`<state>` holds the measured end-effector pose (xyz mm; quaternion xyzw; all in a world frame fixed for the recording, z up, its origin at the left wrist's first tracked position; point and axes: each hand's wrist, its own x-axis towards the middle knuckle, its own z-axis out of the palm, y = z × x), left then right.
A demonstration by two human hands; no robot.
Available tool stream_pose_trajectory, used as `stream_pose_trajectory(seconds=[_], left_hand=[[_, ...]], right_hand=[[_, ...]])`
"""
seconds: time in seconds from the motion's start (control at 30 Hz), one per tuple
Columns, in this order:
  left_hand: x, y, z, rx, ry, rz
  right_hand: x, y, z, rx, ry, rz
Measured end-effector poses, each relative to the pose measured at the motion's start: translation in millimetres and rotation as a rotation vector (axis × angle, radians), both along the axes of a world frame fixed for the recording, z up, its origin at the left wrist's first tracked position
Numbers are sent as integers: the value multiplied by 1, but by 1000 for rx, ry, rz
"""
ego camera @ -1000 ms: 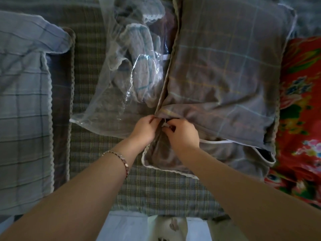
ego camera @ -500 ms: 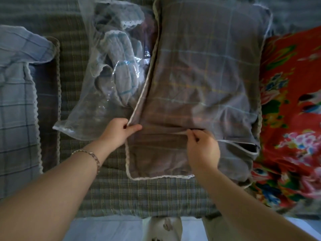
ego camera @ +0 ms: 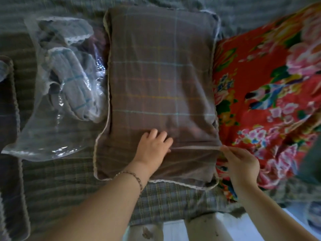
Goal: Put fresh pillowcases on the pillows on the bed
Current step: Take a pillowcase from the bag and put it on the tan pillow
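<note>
At the left edge of the bed (ego camera: 57,185), a second pillow (ego camera: 8,136) with pale trim is cut off by the frame, so only a dark strip of it shows. Just to its right lies a clear plastic bag (ego camera: 52,136). Glare and creases blur the folded cloth (ego camera: 73,87) inside it: lace edging and blue check lines can be made out, but not how many pieces there are. The bag's right side touches the left edge of the pillow (ego camera: 161,75). This pillow lies in the middle of the bed with its near end close to the bed's near edge. It sits inside a brown plaid pillowcase (ego camera: 156,171) with a pale border.

The left hand (ego camera: 152,148), with a bracelet (ego camera: 133,176) on its wrist, rests flat on the pillow's near part. Its fingers are straight and slightly spread, pressing the fabric and gripping nothing, and the forearm covers part of the near border. A taut line in the pillowcase runs from beside these fingers to the pillow's right edge. There the right hand (ego camera: 241,162) pinches the end of that line between thumb and fingertips; what sits in the pinch is too small to tell.

Along the bed's right side a red floral quilt (ego camera: 269,93) lies against the pillow, blurred towards the frame's right edge.
</note>
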<state>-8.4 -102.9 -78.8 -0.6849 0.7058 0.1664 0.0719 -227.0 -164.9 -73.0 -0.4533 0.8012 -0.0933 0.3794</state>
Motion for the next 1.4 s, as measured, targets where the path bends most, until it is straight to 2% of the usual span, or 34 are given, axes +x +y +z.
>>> stream_pose_trajectory(seconds=[0.07, 0.13, 0.2, 0.3, 0.37, 0.43, 0.53, 0.6, 0.7, 0.8, 0.9, 1.0, 1.1, 1.23, 1.3, 1.4], left_hand=[[0, -7, -3, -16, -5, -17], [11, -3, -5, -67, 66, -11], [30, 12, -5, -102, 85, 55], [57, 40, -3, -167, 105, 189], [68, 52, -6, -159, 192, 444], [76, 55, -13, -91, 223, 835], [76, 57, -25, 182, 290, 1360], [69, 58, -34, 357, 316, 1490], [67, 54, -36, 302, 305, 1435], [66, 45, -16, 180, 345, 1479], [76, 23, 51, -64, 491, 1484], [103, 0, 144, -339, 598, 1371], [126, -3, 238, -517, 711, 1263], [133, 32, 332, -611, 816, 1143], [129, 81, 374, -691, 824, 1098], [121, 131, 398, -746, 823, 1096]], right_hand=[[-10, -9, -12, 136, -95, -180], [-15, -15, -25, 270, -139, -291], [-10, -15, -35, 345, -145, -310], [15, -9, -43, 325, -149, -305], [31, 2, -45, 341, -116, -274], [42, 20, -42, 424, -167, -215], [54, 41, -41, 512, -186, -107], [62, 37, -41, 543, -115, -53], [75, 26, -35, 432, -163, -65], [84, 19, -2, 267, -178, -19], [96, 4, 69, 48, -210, 26], [117, -7, 160, -176, -239, 127], [131, 6, 247, -389, -256, 252], [129, 48, 332, -560, -195, 405], [123, 92, 374, -620, -216, 475], [116, 129, 398, -642, -224, 522]])
